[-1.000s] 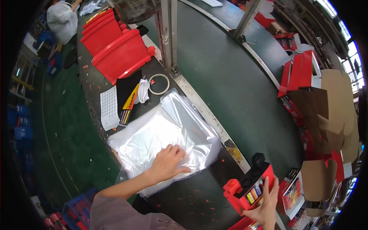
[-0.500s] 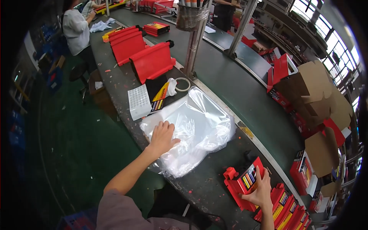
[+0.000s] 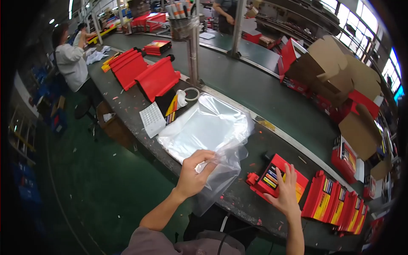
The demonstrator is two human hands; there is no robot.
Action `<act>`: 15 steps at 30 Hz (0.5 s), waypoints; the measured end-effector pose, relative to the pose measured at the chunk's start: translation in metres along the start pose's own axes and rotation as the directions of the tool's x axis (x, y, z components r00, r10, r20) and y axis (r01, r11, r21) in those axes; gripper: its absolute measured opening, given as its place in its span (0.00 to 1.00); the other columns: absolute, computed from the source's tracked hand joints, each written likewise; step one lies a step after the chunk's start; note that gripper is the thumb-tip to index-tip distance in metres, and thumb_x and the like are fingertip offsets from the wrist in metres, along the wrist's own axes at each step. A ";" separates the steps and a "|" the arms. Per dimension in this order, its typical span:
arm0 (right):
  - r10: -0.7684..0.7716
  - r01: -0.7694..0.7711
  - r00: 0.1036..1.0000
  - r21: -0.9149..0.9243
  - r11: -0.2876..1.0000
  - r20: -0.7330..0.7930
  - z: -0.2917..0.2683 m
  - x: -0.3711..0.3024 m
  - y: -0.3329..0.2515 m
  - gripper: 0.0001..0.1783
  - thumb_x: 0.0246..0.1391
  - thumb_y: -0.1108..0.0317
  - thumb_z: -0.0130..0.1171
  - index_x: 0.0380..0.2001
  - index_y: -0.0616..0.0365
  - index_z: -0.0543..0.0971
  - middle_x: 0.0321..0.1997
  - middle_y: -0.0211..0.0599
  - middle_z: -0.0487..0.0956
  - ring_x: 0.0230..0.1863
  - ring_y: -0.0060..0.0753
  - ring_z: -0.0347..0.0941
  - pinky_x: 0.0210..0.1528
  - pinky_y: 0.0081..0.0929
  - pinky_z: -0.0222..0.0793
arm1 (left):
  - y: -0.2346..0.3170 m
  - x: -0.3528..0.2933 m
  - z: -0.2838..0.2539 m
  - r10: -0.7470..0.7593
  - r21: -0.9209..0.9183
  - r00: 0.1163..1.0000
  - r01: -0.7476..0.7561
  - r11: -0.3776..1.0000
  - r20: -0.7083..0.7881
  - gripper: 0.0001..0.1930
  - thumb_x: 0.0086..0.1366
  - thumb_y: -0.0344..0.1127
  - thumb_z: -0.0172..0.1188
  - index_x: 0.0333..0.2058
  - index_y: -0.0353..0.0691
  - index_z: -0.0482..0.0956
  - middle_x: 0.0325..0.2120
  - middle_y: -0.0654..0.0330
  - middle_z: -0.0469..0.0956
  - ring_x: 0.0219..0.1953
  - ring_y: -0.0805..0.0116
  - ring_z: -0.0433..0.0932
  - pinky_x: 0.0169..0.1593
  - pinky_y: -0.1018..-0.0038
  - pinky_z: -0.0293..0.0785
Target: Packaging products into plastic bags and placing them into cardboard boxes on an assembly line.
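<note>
My left hand (image 3: 194, 172) pinches the edge of a clear plastic bag (image 3: 227, 168), which hangs crumpled over the bench's near edge. Beneath and beyond it spreads a stack of shiny clear plastic bags (image 3: 204, 123). To the right, my right hand (image 3: 285, 190) has its fingers spread over a red ribbed casing (image 3: 301, 180) with a striped label, which lies on the bench. The fingertips rest on or just above its label; actual contact is hard to tell. A row of similar red casings (image 3: 333, 199) lies right of that hand.
Beyond the bags lie a tape roll (image 3: 192, 94), a white sheet of labels (image 3: 152, 120) and larger red casings (image 3: 158, 78). A metal post (image 3: 193, 59) carries a pen holder. Opened cardboard boxes (image 3: 340, 63) stand at right. A person (image 3: 72, 61) works at far left.
My left hand has moved right and lifted one bag off the stack's near side. The red casing, tilted in my right hand before, now lies on the bench with that hand's fingers spread.
</note>
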State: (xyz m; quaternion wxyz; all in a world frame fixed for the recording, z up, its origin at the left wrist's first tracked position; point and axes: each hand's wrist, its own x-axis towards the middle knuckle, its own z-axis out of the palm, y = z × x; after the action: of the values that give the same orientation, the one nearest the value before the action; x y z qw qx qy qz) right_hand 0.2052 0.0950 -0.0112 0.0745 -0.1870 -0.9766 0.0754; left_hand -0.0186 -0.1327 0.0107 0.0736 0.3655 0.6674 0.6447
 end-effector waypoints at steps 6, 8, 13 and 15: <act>0.025 0.293 0.944 0.871 0.395 -0.330 -0.030 -0.015 -0.063 0.67 0.32 0.44 0.74 0.67 0.63 0.47 0.71 0.51 0.48 0.72 0.45 0.44 0.70 0.39 0.41 | 0.051 -0.033 0.020 -0.243 -0.250 0.602 0.617 0.746 0.760 0.13 0.69 0.35 0.51 0.30 0.32 0.77 0.26 0.63 0.79 0.30 0.81 0.72 0.36 0.81 0.67; -0.187 0.146 0.978 0.936 0.320 -0.089 -0.038 -0.020 -0.053 0.57 0.35 0.50 0.74 0.64 0.66 0.57 0.65 0.52 0.62 0.69 0.45 0.53 0.69 0.40 0.43 | 0.042 -0.049 0.026 -0.222 -0.228 0.561 0.620 0.751 0.797 0.16 0.71 0.38 0.48 0.28 0.33 0.75 0.23 0.67 0.75 0.27 0.83 0.66 0.31 0.81 0.63; -0.039 -0.049 0.998 0.997 0.054 0.051 -0.014 -0.066 -0.061 0.01 0.49 0.77 0.61 0.27 0.64 0.79 0.23 0.33 0.80 0.21 0.19 0.74 0.25 0.17 0.66 | 0.035 -0.066 0.037 -0.343 -0.012 0.429 0.638 0.770 0.836 0.19 0.72 0.41 0.46 0.30 0.32 0.77 0.20 0.66 0.74 0.24 0.82 0.65 0.28 0.80 0.62; 0.050 -0.064 0.997 0.998 0.030 0.062 -0.007 -0.081 -0.066 0.06 0.52 0.77 0.56 0.23 0.62 0.77 0.22 0.32 0.78 0.20 0.17 0.69 0.23 0.16 0.62 | 0.032 -0.072 0.047 -0.386 0.033 0.360 0.694 0.719 0.849 0.22 0.71 0.48 0.47 0.32 0.32 0.75 0.23 0.64 0.75 0.26 0.80 0.71 0.31 0.82 0.67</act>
State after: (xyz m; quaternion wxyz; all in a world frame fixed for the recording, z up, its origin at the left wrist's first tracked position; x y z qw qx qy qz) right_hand 0.2569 0.0046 -0.0027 0.1756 -0.1209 -0.6412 0.7372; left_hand 0.0730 -0.1399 0.0051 0.6414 0.3532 0.5186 0.4415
